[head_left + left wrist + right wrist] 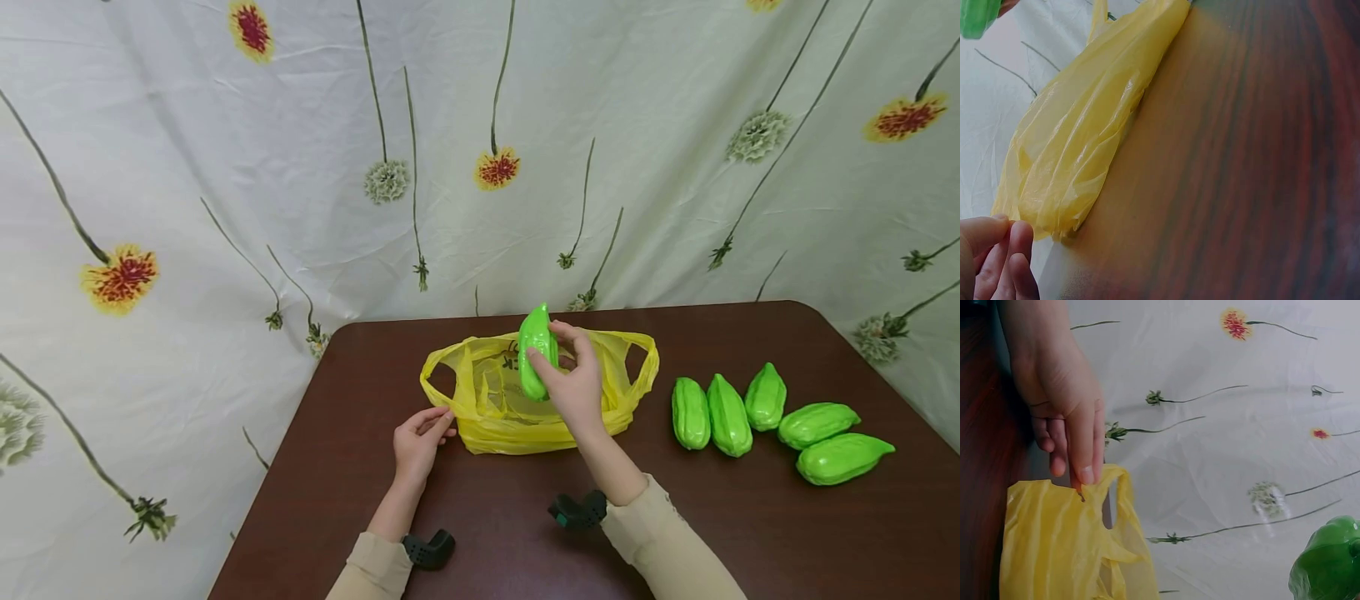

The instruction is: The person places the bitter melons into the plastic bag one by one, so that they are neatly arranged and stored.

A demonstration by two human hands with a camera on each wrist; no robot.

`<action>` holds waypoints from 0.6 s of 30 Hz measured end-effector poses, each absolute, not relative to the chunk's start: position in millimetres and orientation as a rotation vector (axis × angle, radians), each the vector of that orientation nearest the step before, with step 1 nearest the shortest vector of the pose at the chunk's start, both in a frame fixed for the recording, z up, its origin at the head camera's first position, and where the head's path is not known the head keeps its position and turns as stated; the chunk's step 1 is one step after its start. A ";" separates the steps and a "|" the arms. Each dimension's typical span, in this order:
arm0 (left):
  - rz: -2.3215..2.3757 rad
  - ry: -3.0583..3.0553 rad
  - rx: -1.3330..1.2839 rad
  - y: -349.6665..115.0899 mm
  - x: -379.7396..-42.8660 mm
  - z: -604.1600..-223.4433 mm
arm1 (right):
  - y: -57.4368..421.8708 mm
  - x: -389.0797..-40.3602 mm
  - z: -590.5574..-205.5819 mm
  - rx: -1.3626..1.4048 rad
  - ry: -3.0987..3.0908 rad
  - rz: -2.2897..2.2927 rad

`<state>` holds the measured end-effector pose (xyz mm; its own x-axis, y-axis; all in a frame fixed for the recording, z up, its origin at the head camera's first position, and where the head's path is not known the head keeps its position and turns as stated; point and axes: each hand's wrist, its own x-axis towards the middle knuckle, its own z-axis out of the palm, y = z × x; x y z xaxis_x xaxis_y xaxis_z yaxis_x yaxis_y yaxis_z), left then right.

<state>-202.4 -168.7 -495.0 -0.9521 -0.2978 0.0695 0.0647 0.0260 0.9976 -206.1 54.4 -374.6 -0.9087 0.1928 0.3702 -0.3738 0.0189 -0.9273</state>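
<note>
A yellow plastic bag [517,437] with two loop handles lies on the brown table, its mouth spread wide. My left hand [420,444] pinches the bag's near left rim between thumb and fingers; the left wrist view shows this hand [997,259] at the bag's corner. Above the bag's opening, my right hand [576,382] grips a shiny bright-green ridged fruit [536,354] with a pointed tip, held upright. Part of that green fruit [1329,562] shows at the lower right of the right wrist view, where the left hand [1063,412] also appears.
Several matching green fruits [730,417] lie in a loose row on the table [360,367], right of the bag. A white curtain with printed flowers [315,125] hangs behind the table's far edge.
</note>
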 end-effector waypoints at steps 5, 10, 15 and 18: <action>-2.000 -2.064 0.221 -164.3 -192.9 -476.3 | 43.9 -210.4 -381.4 0.160 -1.959 1.954; -1.984 -2.083 0.223 -161.6 -188.4 -468.8 | 34.3 -209.2 -384.5 0.176 -1.992 1.965; -1.984 -2.083 0.229 -161.6 -188.3 -468.1 | 23.8 -197.7 -373.9 0.223 -2.017 1.951; -1.986 -2.083 0.231 -161.9 -188.5 -468.6 | 18.5 -202.0 -381.9 0.237 -2.028 1.947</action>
<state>-188.5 -161.9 -468.6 -0.9553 -0.2865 0.0730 0.0593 0.0562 0.9967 -202.0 18.5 -381.9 -0.9353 0.0995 0.3395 -0.3352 0.0576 -0.9404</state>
